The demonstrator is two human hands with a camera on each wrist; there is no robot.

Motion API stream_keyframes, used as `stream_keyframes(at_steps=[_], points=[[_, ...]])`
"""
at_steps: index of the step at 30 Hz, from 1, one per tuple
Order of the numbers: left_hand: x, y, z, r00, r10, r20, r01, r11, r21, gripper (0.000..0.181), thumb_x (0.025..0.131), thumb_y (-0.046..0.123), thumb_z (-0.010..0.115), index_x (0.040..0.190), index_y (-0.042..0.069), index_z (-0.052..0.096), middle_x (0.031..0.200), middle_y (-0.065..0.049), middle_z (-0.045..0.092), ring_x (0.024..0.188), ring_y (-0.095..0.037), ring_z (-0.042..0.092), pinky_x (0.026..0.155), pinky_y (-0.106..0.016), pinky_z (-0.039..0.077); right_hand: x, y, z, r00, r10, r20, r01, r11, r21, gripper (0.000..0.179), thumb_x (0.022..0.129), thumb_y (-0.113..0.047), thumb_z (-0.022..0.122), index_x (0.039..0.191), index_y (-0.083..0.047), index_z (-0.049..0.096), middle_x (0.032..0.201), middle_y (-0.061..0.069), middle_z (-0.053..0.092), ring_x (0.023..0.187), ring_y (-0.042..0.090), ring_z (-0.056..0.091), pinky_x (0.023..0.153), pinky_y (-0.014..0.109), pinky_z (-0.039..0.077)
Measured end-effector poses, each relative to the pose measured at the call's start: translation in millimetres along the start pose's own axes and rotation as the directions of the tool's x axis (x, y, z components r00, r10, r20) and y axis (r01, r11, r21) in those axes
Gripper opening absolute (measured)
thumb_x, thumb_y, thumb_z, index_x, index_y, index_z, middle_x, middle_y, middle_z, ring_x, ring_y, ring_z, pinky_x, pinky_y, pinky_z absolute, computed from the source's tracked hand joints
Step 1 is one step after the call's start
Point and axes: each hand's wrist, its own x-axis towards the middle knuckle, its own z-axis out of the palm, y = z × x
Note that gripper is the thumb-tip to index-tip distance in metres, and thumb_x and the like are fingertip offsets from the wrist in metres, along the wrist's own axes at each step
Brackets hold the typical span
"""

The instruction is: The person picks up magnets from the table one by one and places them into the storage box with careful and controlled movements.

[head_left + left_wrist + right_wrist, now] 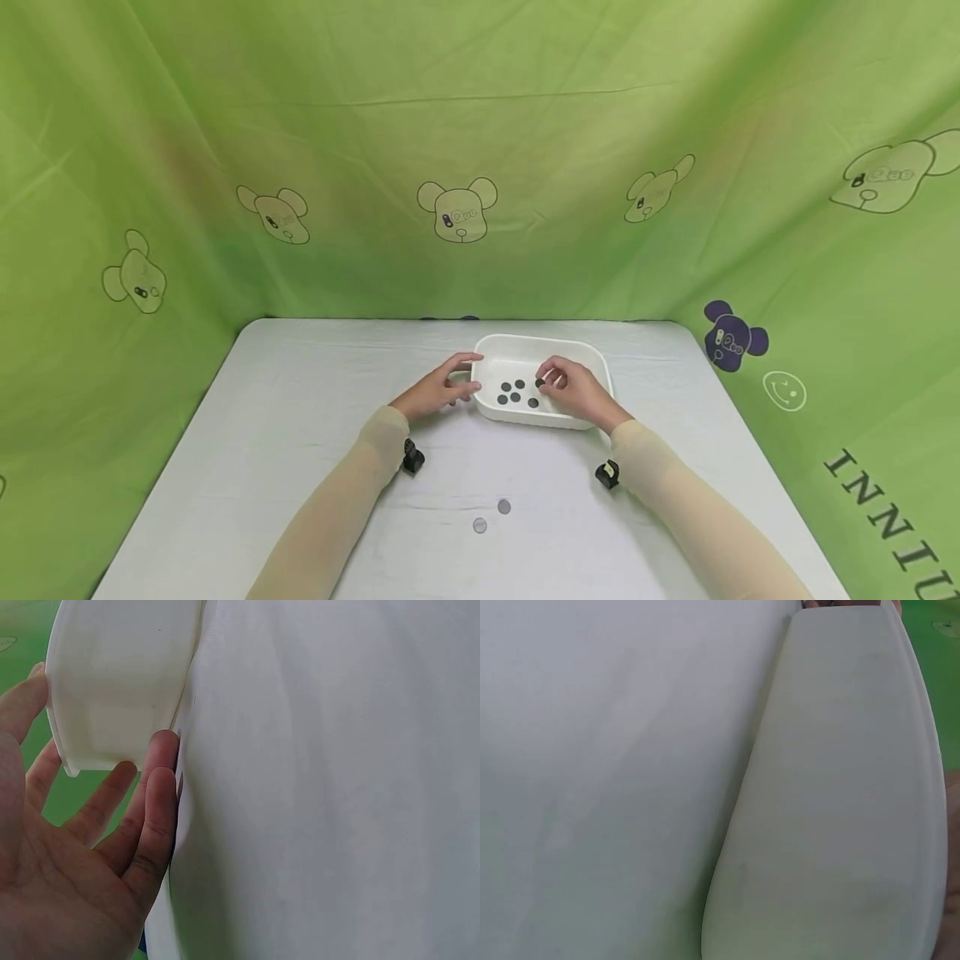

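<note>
A white rectangular tray (558,421) stands on the table, with several dark, flat round discs (515,397) lying on its floor. Over the tray's right half, my right hand (576,392) pinches another coin-sized dark disc (540,382) between thumb and fingertips. My left hand (435,390) is at the tray's left end, its fingers spread and touching the rim and end wall. In the left wrist view, the fingertips (161,784) rest by the tray's lower edge. The right wrist view mostly shows the tray's outer side (832,780), which hides most of that hand.
Two more flat discs, one grey (504,506) and one silvery (480,525), lie on the white-covered table (555,533) nearer to me. Black wrist mounts (412,458) sit at both sleeves. Green printed curtains (465,275) enclose the back and sides.
</note>
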Motion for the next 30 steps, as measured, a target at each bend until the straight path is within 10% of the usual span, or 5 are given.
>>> stream_keyframes(at_steps=[30], points=[[1.7, -2.5, 0.9, 1.000, 0.011, 0.000, -0.011, 1.000, 0.000, 0.061, 0.106, 0.045, 0.068, 0.161, 0.044, 0.041, 0.165, -0.012, 0.045, 0.102, -0.018, 0.073, 0.083, -0.035, 0.054, 5.4, 6.9, 2.6, 0.978, 0.189, 0.088, -0.183, 0.981, -0.071, 0.016, 0.095, -0.006, 0.077, 0.109, -0.005, 0.070, 0.095, 0.009, 0.068, 0.088, 0.024, 0.063, 0.083, 0.042, 0.051]])
